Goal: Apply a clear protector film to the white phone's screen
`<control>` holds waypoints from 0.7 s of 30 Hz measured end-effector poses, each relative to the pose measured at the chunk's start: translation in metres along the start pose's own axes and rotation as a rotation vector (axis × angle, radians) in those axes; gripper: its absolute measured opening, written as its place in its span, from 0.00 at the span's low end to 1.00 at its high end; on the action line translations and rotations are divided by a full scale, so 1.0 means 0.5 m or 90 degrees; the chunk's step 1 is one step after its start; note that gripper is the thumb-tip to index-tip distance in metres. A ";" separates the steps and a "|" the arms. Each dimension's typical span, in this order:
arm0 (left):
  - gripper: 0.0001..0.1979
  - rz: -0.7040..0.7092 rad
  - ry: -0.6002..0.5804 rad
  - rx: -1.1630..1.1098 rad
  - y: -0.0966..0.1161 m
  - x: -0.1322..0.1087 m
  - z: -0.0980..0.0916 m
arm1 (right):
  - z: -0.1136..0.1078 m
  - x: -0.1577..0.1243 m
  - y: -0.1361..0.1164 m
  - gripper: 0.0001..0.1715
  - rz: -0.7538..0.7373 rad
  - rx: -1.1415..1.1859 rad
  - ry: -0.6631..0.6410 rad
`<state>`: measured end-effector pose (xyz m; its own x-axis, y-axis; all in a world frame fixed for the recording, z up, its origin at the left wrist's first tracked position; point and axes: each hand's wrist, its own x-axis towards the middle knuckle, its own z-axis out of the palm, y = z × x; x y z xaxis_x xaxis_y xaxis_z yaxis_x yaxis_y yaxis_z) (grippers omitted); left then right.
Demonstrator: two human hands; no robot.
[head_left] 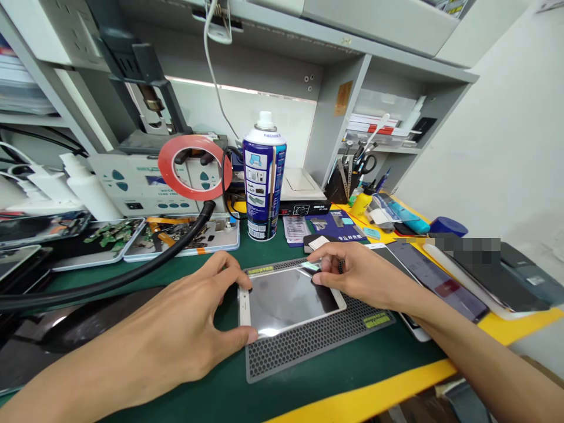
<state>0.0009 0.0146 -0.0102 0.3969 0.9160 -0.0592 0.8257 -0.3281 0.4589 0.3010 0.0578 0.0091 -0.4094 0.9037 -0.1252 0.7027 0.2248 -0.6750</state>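
A white-framed smartphone (286, 302) lies screen up on a grey honeycomb-patterned mat (304, 346). My left hand (198, 317) grips its left end, thumb on the near edge and fingers on the far edge. At the right end, my right hand (348, 270) pinches a small pale green tab (309, 266) between thumb and forefinger, just over the screen. The tab looks like the pull strip of a clear film; where the film ends cannot be made out. Part of the phone's right far corner is hidden by my right hand.
Behind the mat stands a blue spray can (264, 176). A black hose (176, 247) arches across the left side, before trays of parts (185, 235). A red tape ring (194, 167) leans on a soldering station (132, 182). Several phones (440, 282) lie at right.
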 end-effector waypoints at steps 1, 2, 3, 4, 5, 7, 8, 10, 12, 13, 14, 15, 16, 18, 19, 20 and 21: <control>0.24 0.006 0.005 -0.002 -0.004 -0.001 0.001 | 0.000 0.000 -0.002 0.18 0.002 -0.003 0.003; 0.24 0.013 0.003 -0.003 -0.008 -0.002 0.002 | 0.000 0.000 -0.004 0.19 0.003 -0.006 0.005; 0.24 0.015 0.003 -0.003 -0.012 -0.002 0.003 | 0.000 0.000 -0.005 0.19 0.005 -0.011 0.007; 0.24 0.016 0.005 -0.001 -0.015 -0.003 0.004 | 0.001 0.000 -0.007 0.19 0.006 -0.016 0.008; 0.24 0.016 0.004 0.003 -0.017 -0.003 0.005 | 0.001 0.000 -0.009 0.19 0.008 -0.021 0.007; 0.23 0.022 0.008 0.010 -0.018 -0.003 0.007 | 0.000 0.000 -0.010 0.19 0.009 -0.028 0.005; 0.23 0.028 0.010 0.012 -0.017 -0.002 0.008 | 0.000 -0.001 -0.011 0.20 0.011 -0.031 0.004; 0.22 0.045 0.019 0.009 -0.014 -0.002 0.008 | -0.001 -0.001 -0.011 0.20 0.016 -0.033 0.002; 0.20 0.067 0.026 0.000 -0.010 -0.002 0.007 | -0.002 0.000 -0.010 0.20 0.023 -0.035 0.002; 0.19 0.076 0.029 -0.004 -0.008 -0.003 0.006 | -0.002 0.000 -0.009 0.20 0.025 -0.034 0.001; 0.18 0.084 0.032 -0.005 -0.006 -0.003 0.005 | -0.002 0.001 -0.007 0.20 0.025 -0.033 -0.001; 0.17 0.089 0.032 -0.007 -0.004 -0.003 0.004 | -0.002 0.001 -0.005 0.20 0.024 -0.030 -0.003; 0.17 0.092 0.031 -0.008 -0.003 -0.003 0.003 | -0.001 0.002 -0.003 0.20 0.021 -0.027 -0.005; 0.17 0.096 0.023 -0.014 -0.001 -0.002 0.001 | 0.000 0.003 0.001 0.20 0.014 -0.019 -0.008; 0.17 0.098 0.017 -0.018 0.000 -0.001 0.000 | 0.001 0.003 0.003 0.20 0.012 -0.016 -0.007; 0.17 0.101 0.013 -0.021 0.000 0.000 -0.001 | 0.001 0.003 0.004 0.20 0.010 -0.014 -0.006; 0.18 0.102 0.010 -0.024 0.001 0.001 -0.001 | 0.001 0.003 0.005 0.20 0.010 -0.014 -0.006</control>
<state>0.0012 0.0153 -0.0094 0.5164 0.8558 0.0313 0.7363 -0.4623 0.4941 0.3017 0.0597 0.0069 -0.4034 0.9038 -0.1426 0.7220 0.2187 -0.6564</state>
